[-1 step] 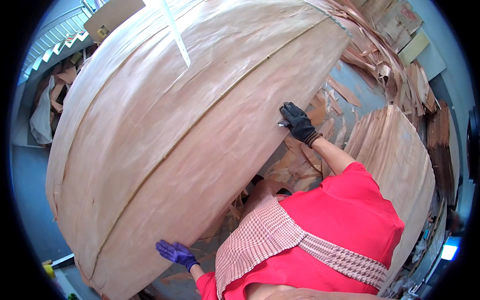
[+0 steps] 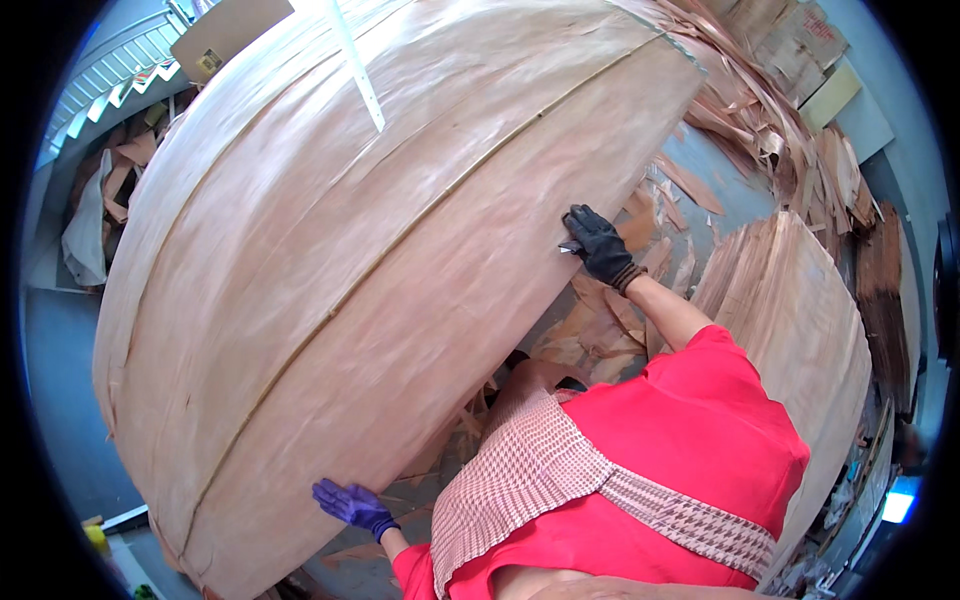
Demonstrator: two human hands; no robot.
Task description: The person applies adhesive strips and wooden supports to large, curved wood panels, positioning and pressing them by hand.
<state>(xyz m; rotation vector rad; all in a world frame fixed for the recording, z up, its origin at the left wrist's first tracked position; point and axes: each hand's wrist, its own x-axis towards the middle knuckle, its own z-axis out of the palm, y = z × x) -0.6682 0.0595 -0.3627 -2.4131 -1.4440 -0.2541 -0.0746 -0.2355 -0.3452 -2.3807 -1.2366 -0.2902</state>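
A large, thin, pale-pink wood veneer sheet (image 2: 440, 290) lies before me on a broad stack, its surface rippled. Along it runs a long narrow brown seam (image 2: 333, 312). Near the sheet's lower left edge, my left hand (image 2: 350, 505) in a purple glove rests flat, fingers stretched out. Farther up the same near edge lies my right hand (image 2: 600, 245), in a black glove with a brown cuff. A small shiny metal blade (image 2: 569, 247) sticks out beside its thumb; the rest of that tool is hidden by the glove.
A white perforated bar (image 2: 355, 70) hangs over the stack. A second veneer stack (image 2: 790, 300) stands at my right. Torn veneer scraps (image 2: 590, 325) litter the floor between the stacks, with a heap of strips (image 2: 740, 110) at the far right. A cardboard piece (image 2: 230, 38) stands far left.
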